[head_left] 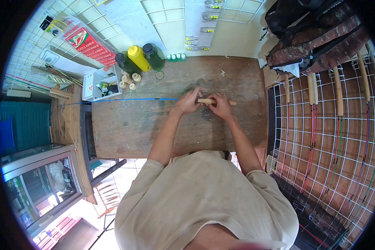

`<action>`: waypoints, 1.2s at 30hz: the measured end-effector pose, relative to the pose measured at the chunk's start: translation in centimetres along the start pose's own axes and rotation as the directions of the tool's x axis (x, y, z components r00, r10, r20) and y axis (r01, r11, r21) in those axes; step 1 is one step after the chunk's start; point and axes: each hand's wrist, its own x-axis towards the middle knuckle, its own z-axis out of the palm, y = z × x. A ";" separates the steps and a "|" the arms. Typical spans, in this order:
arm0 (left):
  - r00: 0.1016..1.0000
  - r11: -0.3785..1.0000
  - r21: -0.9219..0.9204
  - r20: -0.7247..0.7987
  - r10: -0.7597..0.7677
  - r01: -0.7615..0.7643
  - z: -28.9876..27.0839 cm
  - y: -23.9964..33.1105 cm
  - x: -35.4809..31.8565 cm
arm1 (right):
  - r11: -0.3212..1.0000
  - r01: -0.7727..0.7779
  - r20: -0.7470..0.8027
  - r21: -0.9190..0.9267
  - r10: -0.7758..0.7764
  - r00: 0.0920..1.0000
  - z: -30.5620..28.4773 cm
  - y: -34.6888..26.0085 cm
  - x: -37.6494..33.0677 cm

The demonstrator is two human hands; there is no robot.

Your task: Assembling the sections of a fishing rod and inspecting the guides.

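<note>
A thin blue rod (125,100) with a light wooden handle (206,101) lies across the worn wooden workbench (146,129), stretching out to the left. My left hand (189,101) grips the rod where it meets the handle. My right hand (221,106) is closed around the handle, whose end pokes out to the right of my fingers. Both hands hold the piece just above the bench top near its middle.
Three bottles, dark (125,63), yellow (138,58) and green (154,56), stand at the bench's back. A white box of small parts (102,82) and thread spools (129,80) sit at back left. A wire rack of finished rods (333,125) hangs on the right, with bags (316,37) above it.
</note>
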 end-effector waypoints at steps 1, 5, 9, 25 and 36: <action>1.000 1.000 -0.001 0.000 -0.003 0.003 -0.3 -0.2 -0.1 | 1.000 0.000 0.003 0.001 0.000 1.000 -0.3 -0.3 0.0; 0.999 0.990 0.142 0.052 0.006 -0.013 -0.8 0.1 -0.2 | 0.991 -0.047 0.044 0.122 0.042 0.998 -1.1 -0.7 0.0; 1.000 0.989 0.144 0.011 0.018 -0.019 -1.0 1.0 -0.5 | 0.998 -0.063 0.135 0.000 0.062 0.989 -1.4 -1.1 0.0; 0.994 0.982 0.172 -0.061 0.095 -0.083 -0.9 0.7 -0.8 | 0.993 -0.072 0.066 -0.098 0.079 0.995 -1.1 -0.8 0.0; 0.992 0.967 0.255 -0.119 0.030 0.001 -2.1 -0.7 -1.6 | 0.996 -0.082 0.154 -0.022 0.084 0.984 -1.1 -0.7 0.2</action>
